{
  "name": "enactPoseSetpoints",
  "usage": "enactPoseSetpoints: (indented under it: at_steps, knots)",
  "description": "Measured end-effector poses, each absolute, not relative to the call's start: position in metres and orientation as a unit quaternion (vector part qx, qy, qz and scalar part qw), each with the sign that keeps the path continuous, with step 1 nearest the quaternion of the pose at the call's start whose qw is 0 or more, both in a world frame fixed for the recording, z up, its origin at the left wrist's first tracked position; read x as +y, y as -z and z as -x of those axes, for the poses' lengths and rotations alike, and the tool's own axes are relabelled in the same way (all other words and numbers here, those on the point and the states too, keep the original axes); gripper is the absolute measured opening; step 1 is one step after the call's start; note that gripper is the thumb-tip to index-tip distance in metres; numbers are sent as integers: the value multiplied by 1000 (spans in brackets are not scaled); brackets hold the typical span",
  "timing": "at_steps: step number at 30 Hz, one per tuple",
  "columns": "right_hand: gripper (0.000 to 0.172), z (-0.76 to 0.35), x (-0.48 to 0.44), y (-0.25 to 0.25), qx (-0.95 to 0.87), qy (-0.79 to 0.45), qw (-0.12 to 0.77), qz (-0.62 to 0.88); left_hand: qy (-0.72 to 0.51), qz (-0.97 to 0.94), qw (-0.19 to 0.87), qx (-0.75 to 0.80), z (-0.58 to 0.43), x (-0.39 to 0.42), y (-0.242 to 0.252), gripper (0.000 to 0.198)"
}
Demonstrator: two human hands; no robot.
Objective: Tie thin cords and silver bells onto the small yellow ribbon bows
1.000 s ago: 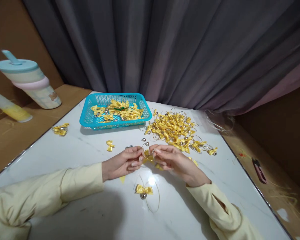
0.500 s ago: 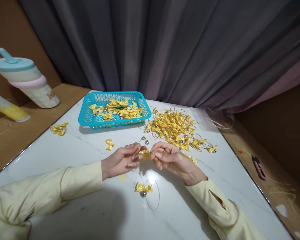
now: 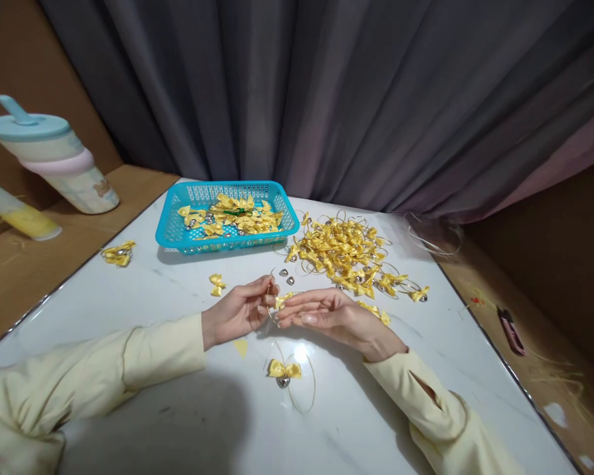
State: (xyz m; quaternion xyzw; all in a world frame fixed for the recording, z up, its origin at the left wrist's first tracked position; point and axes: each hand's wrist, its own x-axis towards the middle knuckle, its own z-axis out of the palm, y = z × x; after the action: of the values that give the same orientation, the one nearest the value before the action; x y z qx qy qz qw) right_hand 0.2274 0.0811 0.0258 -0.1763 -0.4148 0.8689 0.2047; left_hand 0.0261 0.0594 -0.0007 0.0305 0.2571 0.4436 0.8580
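Observation:
My left hand (image 3: pixel 240 310) and my right hand (image 3: pixel 327 315) meet over the middle of the white table (image 3: pixel 178 396). Both pinch a small yellow ribbon bow (image 3: pixel 280 301) with a thin gold wire loop between their fingertips. A finished bow with a silver charm and wire loop (image 3: pixel 284 373) lies just in front of my hands. A pile of yellow bows on loops (image 3: pixel 344 254) lies behind my right hand. Two silver heart charms (image 3: pixel 287 276) lie loose just behind my fingers.
A blue plastic basket (image 3: pixel 178 231) with bows and charms stands at the back left. A single bow (image 3: pixel 217 284) and a small bunch (image 3: pixel 117 253) lie to the left. A tumbler with straw (image 3: pixel 54 158) and a tube (image 3: pixel 17 214) rest on the left ledge; a small clipper (image 3: pixel 511 330) at right.
My hands have shifted slightly left and drawn closer together. My right fingers have stretched out flatter toward the left hand while the bow stays between the fingertips.

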Motion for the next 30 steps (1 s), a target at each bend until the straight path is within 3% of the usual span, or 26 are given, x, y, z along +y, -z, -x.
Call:
enactPoseSetpoints:
  at_steps: [6,10,26,30]
  knots:
    - [28,-224,81,-29,-402,-866,195,225,-383,-113,896,194,-26,56,0,9]
    - [25,-224,81,-27,-425,-855,202,220,-339,-225,900,157,-29,55,2,17]
    - [25,-225,84,-26,-361,-886,207,204,-334,-450,789,249,-22,61,-4,16]
    - [14,-224,84,-23,-369,-876,230,209,-343,-411,813,230,-23,62,-2,17]
